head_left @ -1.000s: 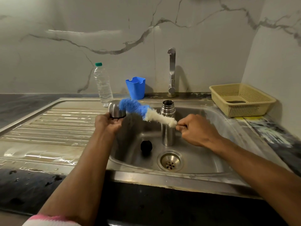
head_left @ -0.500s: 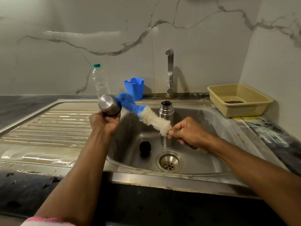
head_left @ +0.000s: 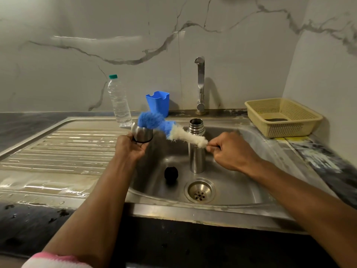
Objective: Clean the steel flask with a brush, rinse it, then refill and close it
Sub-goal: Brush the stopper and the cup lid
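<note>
Steel cup [head_left: 142, 134]: wet, slippery; left hand [head_left: 129, 147] grips its rim.
Brush [head_left: 170, 130]: soft, bendy; right hand [head_left: 232, 151] pinches its handle.
Flask [head_left: 196, 146]: rigid, hold mid-body.

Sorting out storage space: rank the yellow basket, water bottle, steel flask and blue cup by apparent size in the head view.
1. yellow basket
2. steel flask and water bottle, alike in apparent height, and the flask stands nearer, so unranked
3. blue cup
</note>
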